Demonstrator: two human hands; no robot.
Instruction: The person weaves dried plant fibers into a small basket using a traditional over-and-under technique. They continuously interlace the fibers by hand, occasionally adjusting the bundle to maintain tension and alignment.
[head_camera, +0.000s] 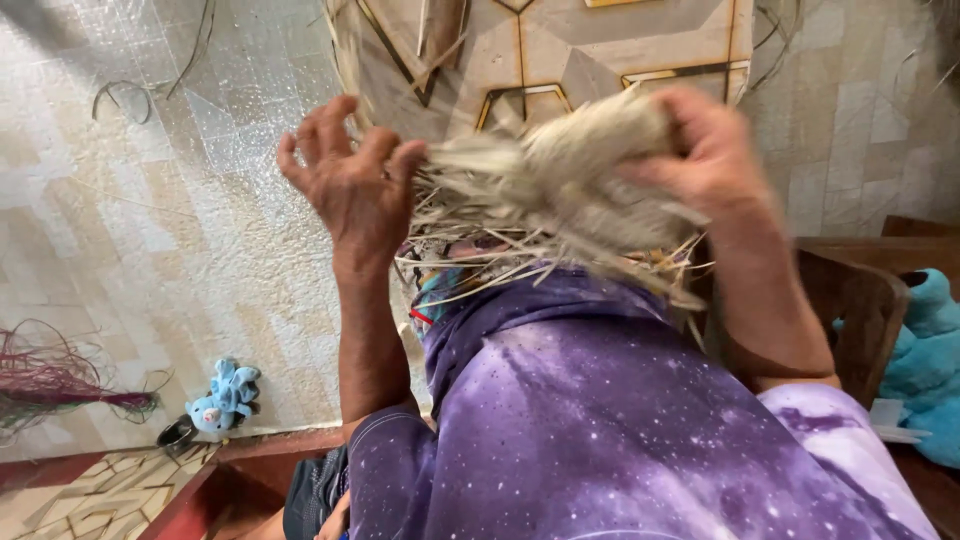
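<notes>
A thick bundle of pale dried straw fibres (560, 170) is held up in front of me, blurred, with loose strands sticking out below it. My left hand (350, 185) pinches the bundle's left end, its fingers curled and partly spread. From the right, my right hand (700, 150) wraps over the top of the bundle. Both forearms rise from the bottom of the view on either side of purple star-patterned cloth (600, 420).
On the pale tiled floor lie a small blue plush toy (225, 395), a dark little bowl (178, 432) and a bunch of reddish fibres (50, 385). A wooden chair arm (860, 300) and a teal plush (925, 350) are at the right. A beige panel with gold lines (540, 50) stands behind.
</notes>
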